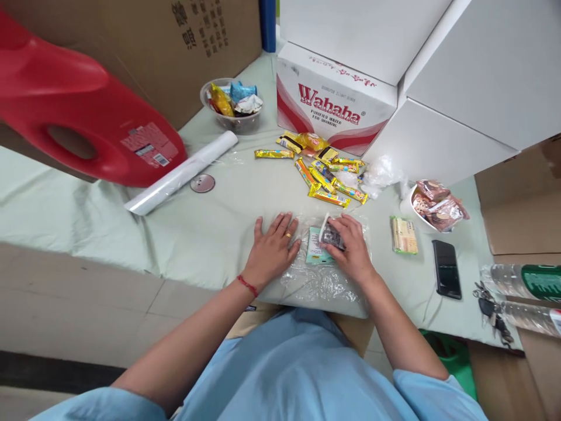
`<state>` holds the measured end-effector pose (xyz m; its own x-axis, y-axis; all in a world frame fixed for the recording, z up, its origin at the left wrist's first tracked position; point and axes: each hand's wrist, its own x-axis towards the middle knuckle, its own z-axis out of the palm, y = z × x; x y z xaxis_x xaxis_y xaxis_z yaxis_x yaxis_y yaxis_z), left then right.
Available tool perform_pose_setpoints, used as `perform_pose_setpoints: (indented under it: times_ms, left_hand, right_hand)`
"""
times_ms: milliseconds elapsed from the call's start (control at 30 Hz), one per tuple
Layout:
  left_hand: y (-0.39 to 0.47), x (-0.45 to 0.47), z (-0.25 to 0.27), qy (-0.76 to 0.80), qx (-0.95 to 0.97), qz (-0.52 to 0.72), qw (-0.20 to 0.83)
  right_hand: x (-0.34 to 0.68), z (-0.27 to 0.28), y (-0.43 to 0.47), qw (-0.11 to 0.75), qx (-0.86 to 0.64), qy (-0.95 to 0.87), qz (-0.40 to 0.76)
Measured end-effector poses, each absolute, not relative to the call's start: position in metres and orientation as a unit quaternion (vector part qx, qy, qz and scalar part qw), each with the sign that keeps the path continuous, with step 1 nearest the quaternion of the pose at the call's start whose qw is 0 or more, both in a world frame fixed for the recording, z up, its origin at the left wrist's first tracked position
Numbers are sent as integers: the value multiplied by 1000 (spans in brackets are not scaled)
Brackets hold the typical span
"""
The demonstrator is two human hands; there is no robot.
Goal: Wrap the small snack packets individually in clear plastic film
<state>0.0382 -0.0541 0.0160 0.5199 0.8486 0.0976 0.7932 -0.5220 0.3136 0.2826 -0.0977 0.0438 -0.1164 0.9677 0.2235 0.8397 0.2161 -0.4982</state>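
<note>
My left hand [270, 250] lies flat on the pale green cloth, fingers spread, touching the edge of a sheet of clear plastic film [315, 287]. My right hand [356, 251] is closed around a small dark pack with a white rim [330, 235]; its exact kind does not show. Under that pack, a light green packet [314, 248] with printed text rests on the film, partly covered by my right hand. Beyond my hands are several yellow-wrapped snack sticks [322, 179] in a loose pile.
A roll of film [184, 172] and a red jug [144, 140] stand left. Behind are a bowl of wrapped snacks [239, 121] and a Wahaha carton [333, 99]. Rightward are a white cup of snacks [438, 207], a wrapped packet [404, 235], a phone [447, 269], keys [493, 313] and bottles [504, 280].
</note>
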Motion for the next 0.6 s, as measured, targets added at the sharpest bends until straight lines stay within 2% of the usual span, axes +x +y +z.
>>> perform_pose_setpoints:
  times_ms: [100, 233, 300, 600]
  left_hand:
    - [-54, 38, 16, 476, 862, 122, 123]
    - [-54, 37, 15, 475, 862, 125, 124]
    - [-54, 37, 14, 475, 863, 124, 121]
    - [-54, 37, 12, 474, 865, 118, 114]
  right_hand:
    - [279, 52, -102, 229, -596, -762, 111]
    - [267, 45, -105, 103, -555, -815, 131]
    - [266, 39, -106, 67, -551, -821, 132]
    - [286, 34, -113, 71, -535, -832, 127]
